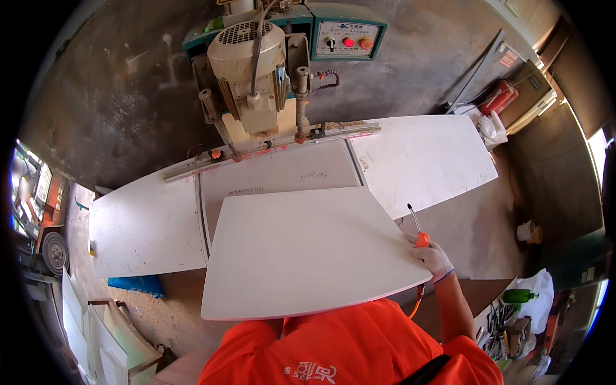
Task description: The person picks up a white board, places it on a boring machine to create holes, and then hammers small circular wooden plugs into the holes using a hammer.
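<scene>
the gloved right hand [436,260] is closed around an orange-handled air gun [421,239], nozzle pointing away from the person, at the right edge of a white board [308,250]. the board spans from the middle of the worktop [423,160] to the orange shirt [359,346]. the left hand is out of sight; its state cannot be told.

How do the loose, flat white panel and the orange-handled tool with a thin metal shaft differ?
The panel is broad; the tool slim and smaller. The panel's upper face is plain white; the tool has an orange handle and dark tip. The gloved right hand grips the tool; the panel partly covers the machine's table.
</scene>
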A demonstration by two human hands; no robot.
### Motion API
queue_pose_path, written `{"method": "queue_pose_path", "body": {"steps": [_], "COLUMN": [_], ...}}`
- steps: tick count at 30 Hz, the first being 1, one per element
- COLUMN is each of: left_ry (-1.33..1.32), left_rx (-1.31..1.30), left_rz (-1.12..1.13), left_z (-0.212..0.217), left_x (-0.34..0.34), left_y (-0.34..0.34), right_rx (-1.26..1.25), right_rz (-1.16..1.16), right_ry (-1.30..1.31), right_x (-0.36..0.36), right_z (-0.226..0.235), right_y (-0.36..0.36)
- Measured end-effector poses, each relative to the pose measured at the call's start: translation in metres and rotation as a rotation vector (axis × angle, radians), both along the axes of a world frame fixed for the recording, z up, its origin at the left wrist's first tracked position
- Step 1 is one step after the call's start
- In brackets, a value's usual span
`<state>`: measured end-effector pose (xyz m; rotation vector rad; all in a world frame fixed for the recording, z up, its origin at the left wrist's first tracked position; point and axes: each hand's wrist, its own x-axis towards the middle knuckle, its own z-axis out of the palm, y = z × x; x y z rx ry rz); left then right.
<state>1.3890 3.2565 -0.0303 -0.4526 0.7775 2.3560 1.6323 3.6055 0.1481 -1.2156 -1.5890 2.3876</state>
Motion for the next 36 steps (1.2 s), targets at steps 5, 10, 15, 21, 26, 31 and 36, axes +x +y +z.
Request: {"method": "queue_pose_path", "body": {"steps": [5, 10, 15, 21, 26, 31, 36], "left_ry": [-0.062, -0.118, 0.041, -0.387, -0.25, -0.097, -0.074], "left_rx": [-0.036, -0.085, -0.521, 0.129, 0.22, -0.708, -0.907], "left_rz": [0.187, 0.429, 0.438, 0.611, 0.19, -0.034, -0.073], "left_z": [-0.017, -0.023, -0.043, -0.056, -0.105, -0.044, -0.075], "left_x": [0.046, 0.12, 0.152, 0.122, 0.095, 0.036, 0.021], "left_y": [-0.002, -0.001, 0.015, 0.011, -0.059, -0.033, -0.033], "right_rx": [0.221, 0.481, 0.635, 0.887, 0.533, 0.262, 0.322], "right_rz": [0.152, 0.272, 0.72, 0.638, 0.176, -0.002, -0.003], "right_ry": [-0.26, -0.243, -0.421, -0.413, -0.491, -0.267, -0.33], "right_x": [-0.034, -0.046, -0.064, -0.022, 0.043, 0.002, -0.036], "right_z": [-0.053, -0.115, -0.069, -0.16, -0.233, -0.197, -0.205], "right_y": [0.066, 0.115, 0.095, 0.099, 0.11, 0.067, 0.074]}}
